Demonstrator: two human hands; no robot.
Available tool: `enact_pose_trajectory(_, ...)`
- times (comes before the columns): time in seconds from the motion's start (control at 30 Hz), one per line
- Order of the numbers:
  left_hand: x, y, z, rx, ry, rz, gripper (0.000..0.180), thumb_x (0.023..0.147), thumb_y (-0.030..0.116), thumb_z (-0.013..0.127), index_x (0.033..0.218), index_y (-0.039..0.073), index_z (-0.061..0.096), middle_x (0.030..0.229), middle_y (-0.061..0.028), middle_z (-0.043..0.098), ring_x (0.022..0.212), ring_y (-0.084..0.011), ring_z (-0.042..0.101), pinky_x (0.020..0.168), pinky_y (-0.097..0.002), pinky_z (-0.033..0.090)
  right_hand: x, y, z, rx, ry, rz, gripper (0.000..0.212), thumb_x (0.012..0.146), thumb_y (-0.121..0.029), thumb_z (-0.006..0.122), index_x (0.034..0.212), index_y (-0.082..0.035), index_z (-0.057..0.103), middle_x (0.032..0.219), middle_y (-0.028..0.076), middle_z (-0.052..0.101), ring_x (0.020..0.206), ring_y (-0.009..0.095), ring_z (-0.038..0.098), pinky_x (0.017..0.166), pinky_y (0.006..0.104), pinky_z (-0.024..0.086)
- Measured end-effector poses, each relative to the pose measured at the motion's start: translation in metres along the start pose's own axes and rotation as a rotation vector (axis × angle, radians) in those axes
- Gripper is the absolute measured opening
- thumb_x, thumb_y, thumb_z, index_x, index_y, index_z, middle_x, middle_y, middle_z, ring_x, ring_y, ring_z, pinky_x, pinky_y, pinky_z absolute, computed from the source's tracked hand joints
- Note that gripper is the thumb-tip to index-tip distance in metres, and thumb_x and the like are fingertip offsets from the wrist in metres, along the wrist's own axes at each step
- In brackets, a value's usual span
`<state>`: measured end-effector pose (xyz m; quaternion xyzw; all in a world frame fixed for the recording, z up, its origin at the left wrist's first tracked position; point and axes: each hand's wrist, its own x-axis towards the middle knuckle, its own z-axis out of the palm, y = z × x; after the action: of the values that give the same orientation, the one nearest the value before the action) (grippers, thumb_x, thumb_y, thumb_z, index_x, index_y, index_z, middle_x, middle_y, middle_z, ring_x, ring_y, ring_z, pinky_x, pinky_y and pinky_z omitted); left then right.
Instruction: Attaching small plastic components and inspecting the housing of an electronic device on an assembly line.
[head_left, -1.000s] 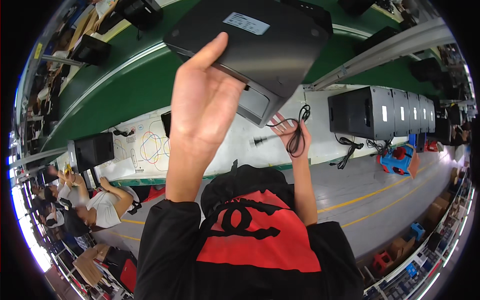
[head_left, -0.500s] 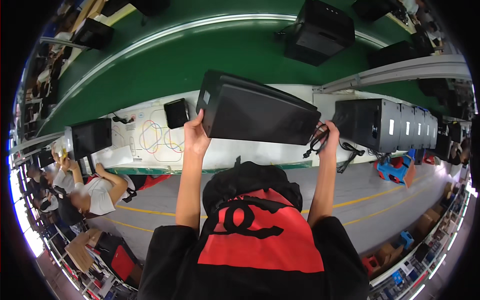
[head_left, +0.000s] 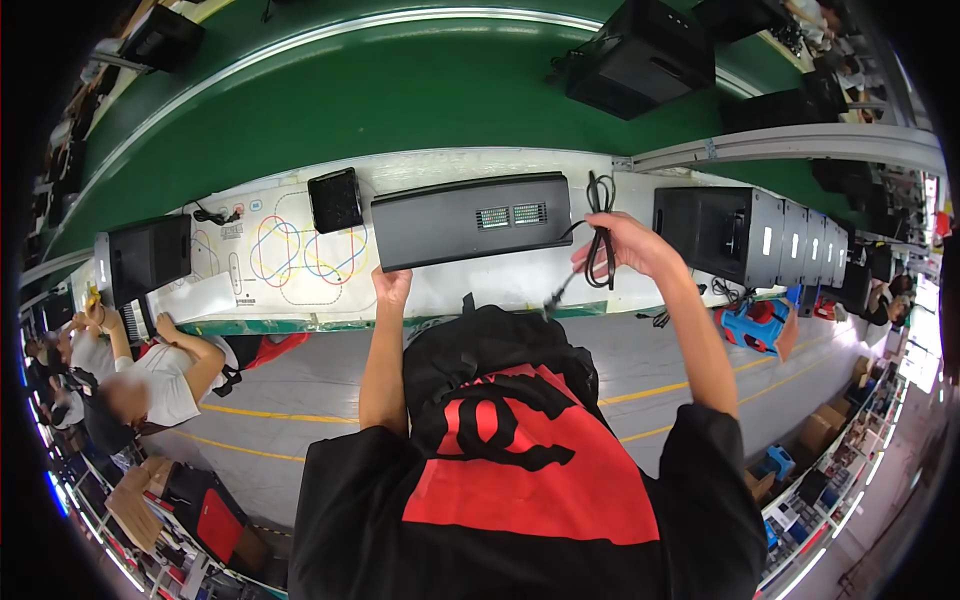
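Observation:
A long black box-shaped device [head_left: 430, 225] lies across the bench in front of me, with two slotted vents on the side that faces up. My left hand [head_left: 392, 284] is closed at its near left corner, fingers partly hidden under it. Off the device's right end, my right hand [head_left: 632, 243] grips a looped black power cord [head_left: 600, 190]. The cord's plug end [head_left: 556, 298] dangles toward the bench's near edge, and its other end runs to the device.
Left of the device are a small black tray-like box [head_left: 335, 200] and a white printed sheet [head_left: 290, 260]. Similar black devices [head_left: 765, 240] stand in a row at right. Beyond lies a green belt [head_left: 400, 100] carrying another device [head_left: 640, 60]. A person [head_left: 170, 385] works at left.
The device has turned so its vented side faces up and has come down onto the bench. My right hand has moved left, lifting the cord loops beside the device's end.

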<state>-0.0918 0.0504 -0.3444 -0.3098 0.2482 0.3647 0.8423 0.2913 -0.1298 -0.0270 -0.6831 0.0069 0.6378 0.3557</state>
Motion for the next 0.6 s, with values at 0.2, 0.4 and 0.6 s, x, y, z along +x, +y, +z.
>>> enact_pose_trajectory(0.2,-0.004,-0.010,0.004,0.039,-0.013,0.048,0.017,0.089,0.001,0.044,0.096,-0.005,0.058,0.089,-0.0137,0.065,0.077,-0.0239,0.065,0.069,-0.0350,0.057,0.051,-0.052,0.027,0.509,-0.228,0.170,0.024,0.094,-0.025,0.054,0.098,-0.001,0.054,0.089,0.026,0.065,0.055,0.019,0.066,0.052,0.0237,0.059)
enact_pose_trajectory(0.4,-0.028,-0.011,0.020,0.293,0.167,0.096,0.022,0.092,0.007,0.045,0.105,-0.008,0.054,0.100,-0.0156,0.063,0.085,-0.0252,0.064,0.075,-0.0370,0.056,0.095,-0.082,0.037,0.308,-0.233,0.081,0.057,0.099,-0.043,0.035,0.136,0.000,0.037,0.120,0.032,0.053,0.094,0.029,0.065,0.080,0.0329,0.055)
enact_pose_trajectory(0.6,-0.074,-0.036,0.092,1.539,0.512,0.327,0.060,0.092,0.048,0.049,0.137,0.010,0.042,0.131,-0.0170,0.048,0.115,-0.0322,0.053,0.094,-0.0418,0.043,0.098,0.016,-0.022,0.369,0.182,-0.639,0.067,0.096,-0.053,0.036,0.134,0.001,0.046,0.123,0.016,0.059,0.109,0.022,0.055,0.096,0.0377,0.041)
